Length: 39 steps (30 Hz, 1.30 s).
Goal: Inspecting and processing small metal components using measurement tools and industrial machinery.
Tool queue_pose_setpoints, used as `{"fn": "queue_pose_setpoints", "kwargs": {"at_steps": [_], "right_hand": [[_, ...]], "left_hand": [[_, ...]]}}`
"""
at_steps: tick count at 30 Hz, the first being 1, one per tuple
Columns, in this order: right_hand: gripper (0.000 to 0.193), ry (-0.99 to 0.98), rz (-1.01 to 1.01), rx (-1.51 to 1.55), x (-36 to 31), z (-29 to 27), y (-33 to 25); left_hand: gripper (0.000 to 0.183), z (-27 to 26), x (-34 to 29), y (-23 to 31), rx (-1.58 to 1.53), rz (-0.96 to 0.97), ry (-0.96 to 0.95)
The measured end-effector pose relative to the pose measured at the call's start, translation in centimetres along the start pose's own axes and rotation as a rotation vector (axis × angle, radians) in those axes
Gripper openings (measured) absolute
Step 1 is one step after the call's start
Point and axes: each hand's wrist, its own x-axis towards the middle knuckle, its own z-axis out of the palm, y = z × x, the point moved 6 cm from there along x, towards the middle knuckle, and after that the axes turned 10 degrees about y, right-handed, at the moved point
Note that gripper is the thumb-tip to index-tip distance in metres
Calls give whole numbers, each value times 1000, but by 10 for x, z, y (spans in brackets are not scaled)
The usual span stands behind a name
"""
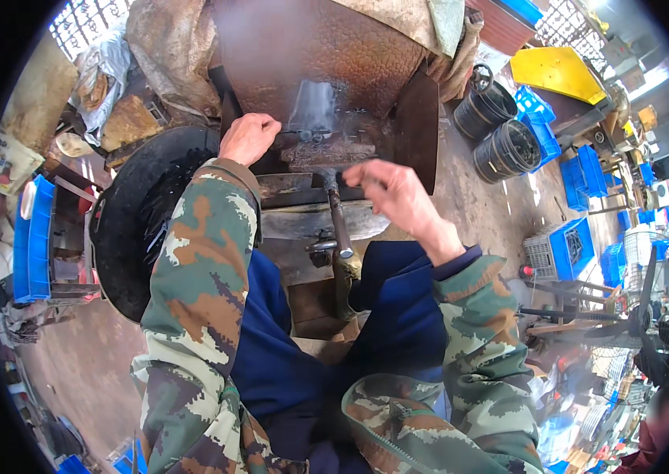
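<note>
My left hand (248, 136) was clenched on the small dark metal part (308, 135) at the rusty brown machine's ledge (326, 152); right hand (392, 192) hung released above the steel lever (340, 222). Blue plastic crates (578, 246) sat right, bare floor between.

Workshop yard with a bare, dusty concrete floor (500, 205), daylit, with brighter patches toward the upper right. Two black buckets (496, 130) stand on the floor beside stacked blue plastic crates (567, 158), with a yellow sheet-metal hood (559, 73) behind them and a white lattice window (85, 24) at upper left. More blue crates (32, 241) sit on a rack at left.
</note>
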Motion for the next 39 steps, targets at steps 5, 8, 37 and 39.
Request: {"fn": "queue_pose_setpoints", "kwargs": {"at_steps": [5,8,37,39], "right_hand": [[51,-218,-324,-319,-37,33,-20],[54,-243,-237,-362,-43,41,-26],[30,467,119,8,199,12,5],[30,479,142,10,205,-6,25]], "left_hand": [[41,-1,-5,-22,39,-235,2],[43,1,-4,-22,10,-296,11],[19,-23,-5,54,-437,-175,577],[19,-9,1,64,-512,-176,524]]}}
